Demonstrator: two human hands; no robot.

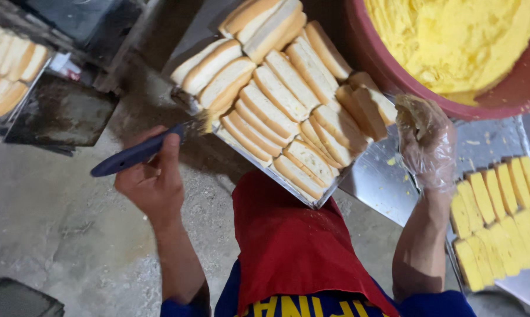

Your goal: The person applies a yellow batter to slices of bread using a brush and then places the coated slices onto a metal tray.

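The left hand (153, 179) is closed around the dark blue handle of a knife (137, 154), its blade tip at the edge of the tray of bread slices (276, 100). The right hand (426, 141), in a clear plastic glove, curls around one slice (414, 117) just beside the red bowl (394, 76) of yellow filling.

A thin, clear plastic glove, crinkled and loose at the wrist, is being worn on the right hand (426, 141); yellowish smears are being shown on its palm. The left hand (153, 182) is being left uncovered. A red apron (294, 246) is being worn over the front of the body. Beneath it, a dark blue shirt (435, 305) with short sleeves is being worn, with yellow lettering across the chest.
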